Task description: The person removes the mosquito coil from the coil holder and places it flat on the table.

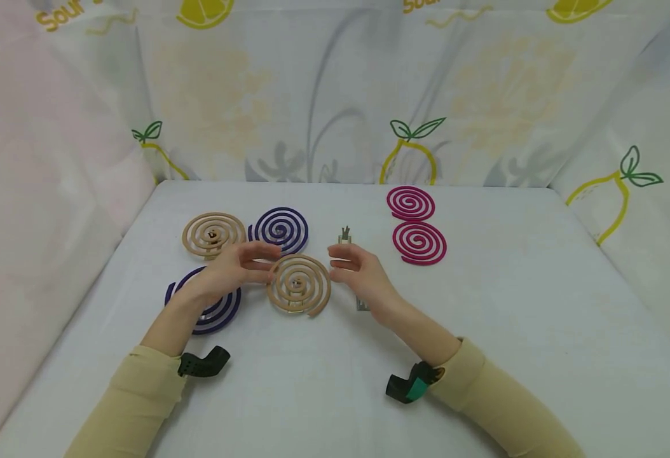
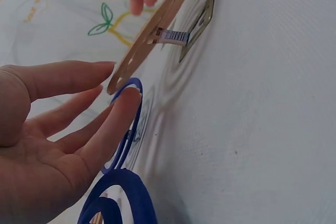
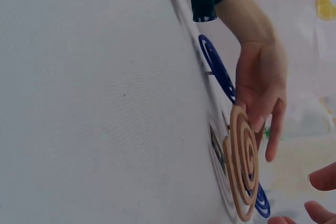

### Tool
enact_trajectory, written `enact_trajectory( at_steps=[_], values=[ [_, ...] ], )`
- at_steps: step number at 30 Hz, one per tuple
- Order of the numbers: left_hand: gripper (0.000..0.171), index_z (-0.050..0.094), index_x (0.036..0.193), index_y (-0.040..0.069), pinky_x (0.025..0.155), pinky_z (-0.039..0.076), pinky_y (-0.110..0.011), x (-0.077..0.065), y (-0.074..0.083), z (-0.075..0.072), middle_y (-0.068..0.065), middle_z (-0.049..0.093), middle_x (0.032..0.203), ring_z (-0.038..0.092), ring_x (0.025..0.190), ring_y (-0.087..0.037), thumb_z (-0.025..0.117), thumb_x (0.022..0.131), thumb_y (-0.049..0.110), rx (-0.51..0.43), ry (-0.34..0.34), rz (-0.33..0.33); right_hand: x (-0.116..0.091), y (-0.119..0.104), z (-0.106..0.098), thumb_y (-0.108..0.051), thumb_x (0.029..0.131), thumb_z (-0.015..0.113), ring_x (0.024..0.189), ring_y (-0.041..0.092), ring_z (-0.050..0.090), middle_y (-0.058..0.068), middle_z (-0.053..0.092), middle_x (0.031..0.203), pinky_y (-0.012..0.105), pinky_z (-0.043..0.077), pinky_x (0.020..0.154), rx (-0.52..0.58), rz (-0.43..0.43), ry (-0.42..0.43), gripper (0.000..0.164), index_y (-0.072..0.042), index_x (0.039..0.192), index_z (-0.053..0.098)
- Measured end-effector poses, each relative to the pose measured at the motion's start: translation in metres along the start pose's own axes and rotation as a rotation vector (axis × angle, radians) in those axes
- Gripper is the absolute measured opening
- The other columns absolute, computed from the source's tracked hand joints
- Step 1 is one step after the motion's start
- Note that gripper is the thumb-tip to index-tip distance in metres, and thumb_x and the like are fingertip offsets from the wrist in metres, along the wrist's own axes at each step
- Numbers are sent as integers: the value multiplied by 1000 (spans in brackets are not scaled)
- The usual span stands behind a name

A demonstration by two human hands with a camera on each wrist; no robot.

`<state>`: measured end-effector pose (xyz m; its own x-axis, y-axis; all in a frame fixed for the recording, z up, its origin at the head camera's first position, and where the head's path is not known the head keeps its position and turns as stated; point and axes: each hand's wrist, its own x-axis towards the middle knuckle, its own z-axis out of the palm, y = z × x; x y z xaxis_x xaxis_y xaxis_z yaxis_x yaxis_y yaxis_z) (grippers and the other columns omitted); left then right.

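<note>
A tan mosquito coil [image 1: 310,294] sits level on a small metal stand [image 1: 295,310], raised above the white table. My left hand [image 1: 229,270] is at its left edge, fingers extended and fingertips by the rim; whether they touch cannot be told. In the left wrist view, that coil [image 2: 139,43] rises past the fingertips. My right hand [image 1: 363,277] is to the coil's right, fingers loosely bent, with nothing held. Behind it a metal stand [image 1: 362,305] is partly hidden. Under my left wrist lies a dark blue coil [image 1: 234,312], partly covered.
Farther back are another tan coil [image 1: 189,236] and a dark blue coil [image 1: 300,232], beside an upright metal stand [image 1: 344,239]. Two pink coils, a rear one [image 1: 429,207] and a front one [image 1: 440,248], lie right of centre. Printed cloth [image 1: 335,83] hangs behind the table.
</note>
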<state>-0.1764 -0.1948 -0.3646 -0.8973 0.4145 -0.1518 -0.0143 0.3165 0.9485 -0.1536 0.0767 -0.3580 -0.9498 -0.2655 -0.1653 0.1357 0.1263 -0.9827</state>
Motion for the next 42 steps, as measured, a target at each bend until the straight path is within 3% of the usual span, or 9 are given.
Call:
enact_trajectory(
  at_steps=[15, 21, 24, 28, 42],
  values=[
    [57, 44, 141, -11, 92, 57, -27, -1, -1, 2, -32, 46, 144, 52, 130, -45, 67, 90, -3, -23, -31, -17, 1, 13, 11, 2, 91, 61, 136, 33, 47, 18, 54, 142, 46, 42, 114, -14, 36, 5, 47, 0, 138, 53],
    [55, 45, 140, -11, 89, 58, -28, 0, -2, 3, -33, 48, 141, 64, 115, -31, 66, 89, -6, -14, -38, -12, 0, 16, 13, 4, 91, 60, 134, 35, 50, 22, 55, 139, 46, 46, 110, 46, 43, -21, 47, 2, 137, 52],
    [54, 46, 139, -12, 89, 59, -28, 0, -3, 4, -34, 50, 139, 66, 109, -25, 65, 89, -6, -7, -36, -9, 0, 17, 13, 6, 91, 59, 130, 34, 54, 24, 55, 137, 41, 51, 105, 82, 49, -34, 47, 3, 137, 51],
    [53, 46, 139, -12, 89, 58, -28, 0, -2, 4, -34, 50, 139, 64, 114, -29, 65, 89, -6, -3, -35, -16, 0, 19, 14, 6, 92, 59, 118, 29, 61, 22, 55, 134, 36, 55, 98, 106, 64, -39, 46, 4, 136, 51],
    [48, 51, 137, -10, 87, 56, -20, -2, -2, 3, -31, 53, 139, 63, 116, -28, 65, 92, 0, 69, -38, -30, 4, 24, 15, 8, 90, 56, 94, 17, 63, 23, 55, 131, 35, 60, 88, 150, 88, -23, 43, 7, 133, 55]
  ],
)
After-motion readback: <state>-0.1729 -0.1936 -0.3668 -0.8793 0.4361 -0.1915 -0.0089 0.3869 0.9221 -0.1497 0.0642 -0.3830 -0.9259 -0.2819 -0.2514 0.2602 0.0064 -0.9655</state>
